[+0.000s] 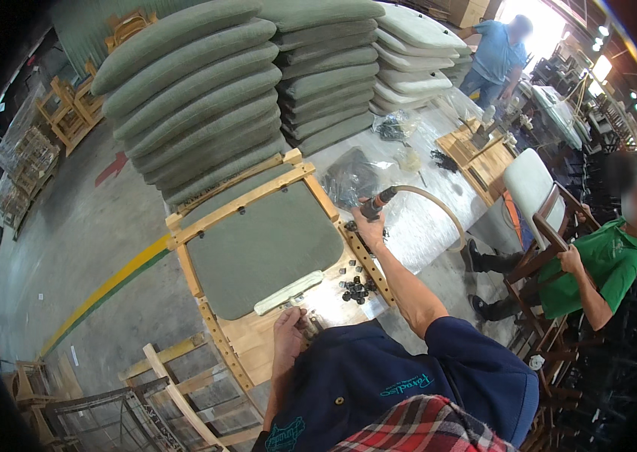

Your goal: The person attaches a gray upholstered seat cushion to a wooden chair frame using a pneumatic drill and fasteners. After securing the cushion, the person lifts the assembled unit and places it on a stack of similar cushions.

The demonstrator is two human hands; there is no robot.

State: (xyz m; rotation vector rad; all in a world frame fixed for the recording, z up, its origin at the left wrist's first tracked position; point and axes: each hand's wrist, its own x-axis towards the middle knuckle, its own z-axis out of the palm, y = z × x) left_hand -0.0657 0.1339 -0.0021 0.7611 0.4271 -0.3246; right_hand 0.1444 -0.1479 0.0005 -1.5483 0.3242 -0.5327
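Observation:
My right hand (368,227) is wrapped round a black and orange air screwdriver (379,202), whose tan hose (450,213) curves away to the right. Close to my body, my left hand (289,334) has its fingers drawn together; whatever they hold is too small to name. Between my hands a grey-green upholstered seat pad (266,245) lies flat inside a wooden frame (243,199) with a row of holes along its side rails. A pale padded strip (289,292) rests along the pad's near edge. Beside it sits a cluster of small black round parts (356,289).
Tall stacks of green cushions (190,98) and white cushions (413,56) stand behind the frame. Clear plastic bags (352,177) lie on the wrapped table (428,151). At right a person in green (597,264) grips a chair (533,196); another in blue (496,56) stands farther back.

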